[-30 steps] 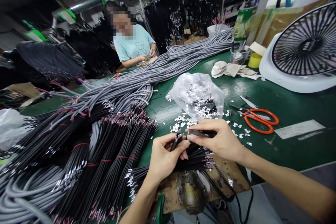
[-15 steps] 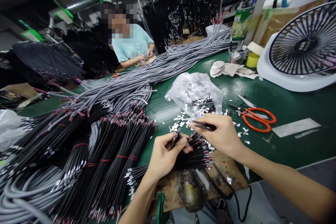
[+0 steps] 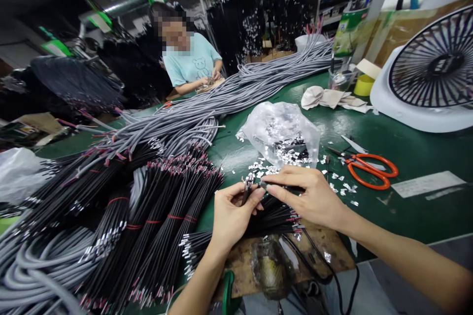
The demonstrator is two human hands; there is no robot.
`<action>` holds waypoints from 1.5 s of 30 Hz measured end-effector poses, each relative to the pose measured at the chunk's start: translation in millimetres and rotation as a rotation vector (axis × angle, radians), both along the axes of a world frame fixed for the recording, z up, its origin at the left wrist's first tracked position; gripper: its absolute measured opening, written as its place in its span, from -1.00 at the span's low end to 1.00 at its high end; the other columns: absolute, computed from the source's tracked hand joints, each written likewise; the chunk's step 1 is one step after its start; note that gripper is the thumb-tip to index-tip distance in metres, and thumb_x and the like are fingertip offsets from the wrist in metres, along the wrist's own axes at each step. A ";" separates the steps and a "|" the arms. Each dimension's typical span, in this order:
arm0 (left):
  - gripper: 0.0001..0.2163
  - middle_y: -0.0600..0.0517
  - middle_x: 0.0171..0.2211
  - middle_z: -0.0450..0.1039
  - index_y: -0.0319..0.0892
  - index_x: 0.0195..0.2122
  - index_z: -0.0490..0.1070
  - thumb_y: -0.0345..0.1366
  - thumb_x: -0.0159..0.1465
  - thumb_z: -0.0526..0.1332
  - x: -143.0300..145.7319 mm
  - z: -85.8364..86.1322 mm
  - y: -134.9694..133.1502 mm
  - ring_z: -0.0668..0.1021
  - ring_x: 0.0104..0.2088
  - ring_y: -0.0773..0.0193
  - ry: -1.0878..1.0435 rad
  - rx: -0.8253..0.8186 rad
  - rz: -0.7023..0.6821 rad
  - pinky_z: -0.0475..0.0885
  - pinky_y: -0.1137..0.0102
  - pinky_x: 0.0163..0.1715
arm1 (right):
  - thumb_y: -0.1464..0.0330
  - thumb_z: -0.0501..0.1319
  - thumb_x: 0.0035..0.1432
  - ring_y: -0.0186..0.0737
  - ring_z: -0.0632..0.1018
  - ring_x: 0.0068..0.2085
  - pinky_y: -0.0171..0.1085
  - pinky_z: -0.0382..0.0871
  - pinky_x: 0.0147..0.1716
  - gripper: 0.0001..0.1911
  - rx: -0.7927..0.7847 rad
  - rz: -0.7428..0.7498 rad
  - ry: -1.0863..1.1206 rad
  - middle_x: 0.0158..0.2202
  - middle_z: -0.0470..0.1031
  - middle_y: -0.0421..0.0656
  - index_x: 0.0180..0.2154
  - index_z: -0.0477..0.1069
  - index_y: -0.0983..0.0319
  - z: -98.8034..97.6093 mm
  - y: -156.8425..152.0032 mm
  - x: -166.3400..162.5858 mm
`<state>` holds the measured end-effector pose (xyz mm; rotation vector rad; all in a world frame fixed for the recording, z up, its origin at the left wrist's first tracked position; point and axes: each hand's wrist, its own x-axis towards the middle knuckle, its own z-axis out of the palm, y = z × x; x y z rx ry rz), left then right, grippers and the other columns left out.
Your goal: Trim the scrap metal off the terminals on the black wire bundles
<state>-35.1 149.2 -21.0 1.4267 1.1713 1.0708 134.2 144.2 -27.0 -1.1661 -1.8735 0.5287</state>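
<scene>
My left hand (image 3: 232,214) is closed on a few thin black cables (image 3: 247,191), whose silvery ends stick up above the thumb. Close against it, my right hand (image 3: 318,197) pinches at a cable end with thumb and forefinger. Dark tweezers (image 3: 295,189) lie along its fingers, mostly hidden. Below both hands, a bundle of black cables (image 3: 268,219) with red and silver ends rests over a worn wooden board (image 3: 240,275). Just beyond the fingers, small shiny foil pieces (image 3: 258,165) spill from a clear plastic bag (image 3: 275,113).
Orange-handled scissors (image 3: 371,170) lie to the right, near a white paper strip (image 3: 428,184) and a white fan (image 3: 399,103). Tied black cable bundles (image 3: 158,236) fill the left, with grey cables (image 3: 236,91) running across the back. A co-worker (image 3: 192,64) sits opposite.
My right hand has come left and down to the cable ends in my left hand, and its tweezers now lie back along the fingers. The view has shifted slightly.
</scene>
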 end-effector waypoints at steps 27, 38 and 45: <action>-0.85 0.20 -0.75 0.28 -0.25 -0.51 0.38 -0.33 0.00 0.33 5.6 -0.2 -3.7 0.27 -0.76 0.51 0.006 -0.001 0.021 0.16 0.58 -0.75 | 0.44 0.23 0.04 -0.36 0.41 -0.52 -0.37 0.23 -0.54 -0.88 -0.016 0.008 0.241 -0.56 0.45 -0.17 -0.45 0.54 0.33 1.9 -1.3 -5.3; -0.85 0.12 -0.70 0.38 -0.25 -0.51 0.38 -0.29 0.11 0.25 4.0 -0.3 -4.9 0.41 -0.66 0.43 0.039 0.079 -0.012 0.31 0.56 -0.61 | 0.56 0.16 0.01 -0.37 0.44 -0.48 -0.39 0.27 -0.48 -0.81 0.008 0.059 0.228 -0.48 0.50 -0.17 -0.35 0.53 0.30 -0.8 -2.6 -5.4; -0.83 0.11 -0.70 0.37 -0.25 -0.52 0.38 -0.28 0.15 0.21 2.9 -1.5 -6.2 0.38 -0.67 0.44 0.055 0.059 -0.089 0.26 0.55 -0.63 | 0.48 0.15 0.03 -0.41 0.34 -0.55 -0.40 0.16 -0.58 -0.83 -0.061 0.039 0.202 -0.58 0.41 -0.21 -0.49 0.51 0.31 3.9 -1.1 -5.3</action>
